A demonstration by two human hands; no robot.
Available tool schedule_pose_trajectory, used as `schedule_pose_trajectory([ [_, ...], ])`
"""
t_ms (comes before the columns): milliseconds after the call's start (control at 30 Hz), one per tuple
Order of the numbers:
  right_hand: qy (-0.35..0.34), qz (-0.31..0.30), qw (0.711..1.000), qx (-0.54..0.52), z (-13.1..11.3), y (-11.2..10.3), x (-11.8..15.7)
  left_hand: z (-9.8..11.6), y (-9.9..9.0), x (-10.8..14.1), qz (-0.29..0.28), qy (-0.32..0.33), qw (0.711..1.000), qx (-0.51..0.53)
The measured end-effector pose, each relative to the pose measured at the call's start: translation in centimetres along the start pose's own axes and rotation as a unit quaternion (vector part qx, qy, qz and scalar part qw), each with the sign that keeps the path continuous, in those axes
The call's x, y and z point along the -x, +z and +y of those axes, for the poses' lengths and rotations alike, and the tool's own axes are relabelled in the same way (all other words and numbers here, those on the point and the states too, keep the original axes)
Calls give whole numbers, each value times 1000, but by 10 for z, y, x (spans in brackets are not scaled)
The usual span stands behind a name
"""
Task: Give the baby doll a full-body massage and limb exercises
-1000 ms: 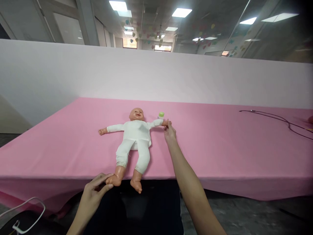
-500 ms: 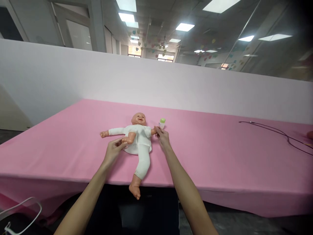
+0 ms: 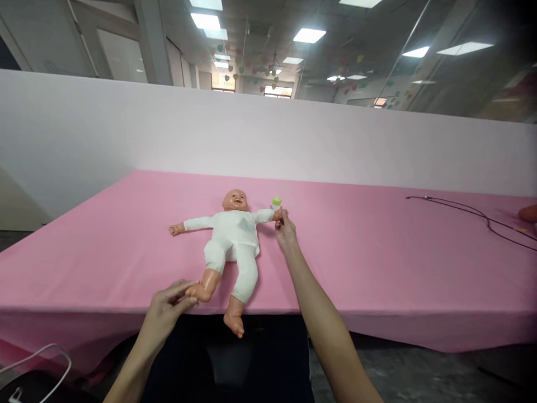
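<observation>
A baby doll (image 3: 235,232) with a white cloth body lies face up on the pink-covered table, its head pointing away from me. My left hand (image 3: 170,308) pinches the toes of the doll's foot on the left, near the front edge. That leg is stretched out, and the doll's other foot hangs over the edge. The doll's hand on the right is between the fingers of my right hand (image 3: 286,229), with that arm drawn out sideways. Just behind it stands a small bottle with a green cap (image 3: 276,201), its lower part hidden.
Thin black cables (image 3: 474,210) lie on the right of the pink tablecloth (image 3: 356,252). At the right edge is an orange-brown object (image 3: 527,214), partly cut off. A white partition (image 3: 293,140) borders the table's back. A white cable (image 3: 62,352) loops at lower left.
The doll's left-side leg, bent up before, has come down straight with my left hand towards me. My right hand has drawn the doll's arm outward to the right.
</observation>
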State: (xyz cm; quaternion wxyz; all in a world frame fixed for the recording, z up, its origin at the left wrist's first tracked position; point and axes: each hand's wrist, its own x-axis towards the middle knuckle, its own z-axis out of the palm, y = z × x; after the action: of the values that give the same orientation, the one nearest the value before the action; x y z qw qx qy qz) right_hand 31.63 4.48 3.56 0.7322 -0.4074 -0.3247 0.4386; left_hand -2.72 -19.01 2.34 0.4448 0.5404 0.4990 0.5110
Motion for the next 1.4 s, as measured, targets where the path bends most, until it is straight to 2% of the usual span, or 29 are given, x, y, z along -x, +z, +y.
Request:
schedule_pose_trajectory([
  [133,31,-157,987,10,-1,20,24,32,23,-58,31,37,998,39],
  [200,54,-228,971,56,-1,24,34,38,39,-85,9,49,997,59],
  [267,66,-259,960,88,-1,25,39,35,53,-103,-16,52,996,76],
  [333,67,-242,965,79,0,25,38,29,59,-107,-16,52,995,81],
  [400,56,-170,983,29,1,22,30,22,57,-96,-3,52,996,70],
  [467,37,-64,997,-32,3,16,17,17,46,-73,3,53,998,42],
  [567,23,75,995,-60,7,0,-1,5,28,-26,-22,28,999,2],
  [633,29,143,988,-49,9,-10,-9,-7,21,4,-39,-3,999,-5],
  [700,29,178,983,-39,11,-15,-13,-20,21,27,-33,-22,999,5],
  [767,22,163,986,-37,10,-12,-11,-28,24,36,-21,-26,999,20],
  [867,20,58,998,-29,7,2,-3,-18,27,24,-24,-17,999,35],
  [933,26,-33,999,-24,4,12,7,1,27,2,-20,1,999,39],
  [1033,39,-165,985,17,-1,20,24,32,26,-41,17,40,998,41],
  [1100,51,-237,968,71,-3,22,34,43,32,-70,30,53,997,47],
  [1167,54,-283,951,116,-5,22,40,44,41,-94,22,56,996,67],
  [1233,51,-293,946,128,-5,22,41,38,52,-109,2,54,994,90],
  [1300,45,-258,961,94,-2,22,36,31,57,-112,-10,51,994,99],
  [1400,27,-112,993,-6,6,17,22,20,51,-91,8,38,996,86],
])
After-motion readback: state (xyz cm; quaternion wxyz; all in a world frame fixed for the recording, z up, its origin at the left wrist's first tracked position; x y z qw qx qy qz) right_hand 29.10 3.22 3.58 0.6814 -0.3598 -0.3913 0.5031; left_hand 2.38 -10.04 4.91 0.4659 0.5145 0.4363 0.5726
